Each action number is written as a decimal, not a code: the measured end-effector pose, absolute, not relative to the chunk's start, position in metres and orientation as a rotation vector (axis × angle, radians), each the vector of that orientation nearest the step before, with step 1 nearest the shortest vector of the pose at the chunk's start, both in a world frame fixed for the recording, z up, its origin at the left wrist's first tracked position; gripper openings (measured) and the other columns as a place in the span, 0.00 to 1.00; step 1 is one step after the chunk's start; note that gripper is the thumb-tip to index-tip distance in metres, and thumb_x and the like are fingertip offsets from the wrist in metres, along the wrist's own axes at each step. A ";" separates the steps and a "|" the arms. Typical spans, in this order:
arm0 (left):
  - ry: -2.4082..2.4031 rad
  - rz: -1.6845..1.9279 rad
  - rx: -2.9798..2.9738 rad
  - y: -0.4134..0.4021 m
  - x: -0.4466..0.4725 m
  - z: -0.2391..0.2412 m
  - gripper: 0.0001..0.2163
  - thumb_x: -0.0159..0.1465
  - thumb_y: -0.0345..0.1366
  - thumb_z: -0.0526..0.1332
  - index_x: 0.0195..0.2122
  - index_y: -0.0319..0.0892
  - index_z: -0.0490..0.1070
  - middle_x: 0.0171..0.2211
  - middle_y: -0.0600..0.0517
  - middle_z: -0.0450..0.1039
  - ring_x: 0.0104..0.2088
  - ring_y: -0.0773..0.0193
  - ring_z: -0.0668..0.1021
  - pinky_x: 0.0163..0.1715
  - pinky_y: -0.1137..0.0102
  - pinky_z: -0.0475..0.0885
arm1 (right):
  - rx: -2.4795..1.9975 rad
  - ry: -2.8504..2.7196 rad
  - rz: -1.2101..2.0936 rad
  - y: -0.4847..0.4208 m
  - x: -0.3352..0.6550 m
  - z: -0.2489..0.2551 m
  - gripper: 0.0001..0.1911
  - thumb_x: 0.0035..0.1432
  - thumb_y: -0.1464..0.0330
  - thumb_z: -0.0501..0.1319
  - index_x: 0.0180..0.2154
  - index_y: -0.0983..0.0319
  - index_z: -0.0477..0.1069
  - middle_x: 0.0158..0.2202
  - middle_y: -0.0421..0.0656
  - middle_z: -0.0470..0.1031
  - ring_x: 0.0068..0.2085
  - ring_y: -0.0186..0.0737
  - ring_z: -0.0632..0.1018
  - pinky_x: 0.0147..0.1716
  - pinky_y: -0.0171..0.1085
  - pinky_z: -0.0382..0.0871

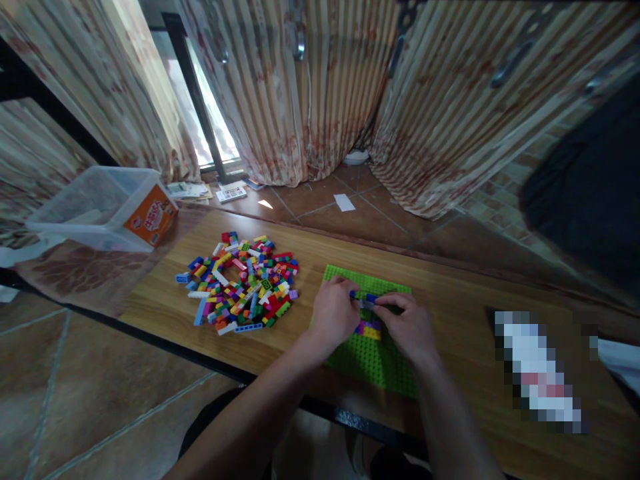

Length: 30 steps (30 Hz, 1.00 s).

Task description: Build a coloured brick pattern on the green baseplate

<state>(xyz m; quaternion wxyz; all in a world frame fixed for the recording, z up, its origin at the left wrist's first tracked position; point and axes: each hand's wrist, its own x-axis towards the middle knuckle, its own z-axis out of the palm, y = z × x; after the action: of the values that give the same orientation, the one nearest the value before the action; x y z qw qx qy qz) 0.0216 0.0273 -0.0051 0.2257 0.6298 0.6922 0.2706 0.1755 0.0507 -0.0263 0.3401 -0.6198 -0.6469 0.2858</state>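
Blue toy brick (371,299), fingertip-pinched by the right hand (411,324) seemingly for fine control, is over a green studded baseplate (371,363); the left hand (335,312) hides its grip. Loose bricks (253,293) lie heaped nearby.

"What sits on the green studded baseplate (370,365)?"

"Yellow and purple bricks (371,333). The left hand (337,310) and right hand (407,325) meet above it, fingertips at blue bricks (371,298)."

"And to its left?"

"A multicoloured brick heap (250,288) on the wooden table (157,300), then a clear plastic bin (93,239)."
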 end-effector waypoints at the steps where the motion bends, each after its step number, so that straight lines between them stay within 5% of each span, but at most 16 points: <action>1: 1.911 0.748 1.736 0.027 0.022 -0.005 0.14 0.57 0.26 0.60 0.43 0.43 0.77 0.45 0.48 0.75 0.47 0.58 0.75 0.52 0.66 0.70 | -1.615 -1.682 0.744 0.051 0.175 -0.026 0.08 0.45 0.62 0.62 0.26 0.58 0.77 0.36 0.44 0.77 0.41 0.45 0.76 0.47 0.46 0.66; 20: 1.896 0.825 1.722 0.028 0.022 -0.014 0.15 0.55 0.24 0.60 0.42 0.43 0.78 0.45 0.48 0.76 0.46 0.60 0.77 0.52 0.68 0.70 | -1.610 -1.664 0.754 0.052 0.170 -0.030 0.09 0.46 0.61 0.62 0.25 0.59 0.78 0.37 0.46 0.77 0.41 0.46 0.76 0.48 0.47 0.67; 30: 1.947 0.728 1.629 0.032 0.022 -0.001 0.09 0.60 0.32 0.60 0.40 0.47 0.79 0.45 0.51 0.77 0.44 0.60 0.78 0.47 0.67 0.72 | -1.607 -1.725 0.715 0.052 0.173 -0.027 0.12 0.50 0.60 0.60 0.29 0.59 0.78 0.36 0.46 0.78 0.40 0.46 0.76 0.46 0.46 0.67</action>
<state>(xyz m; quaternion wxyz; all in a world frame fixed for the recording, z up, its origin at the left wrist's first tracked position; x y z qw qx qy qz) 0.0219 0.0323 -0.0011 0.2474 0.5977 0.7143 0.2672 0.1730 0.0516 -0.0269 0.3326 -0.6150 -0.6604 0.2737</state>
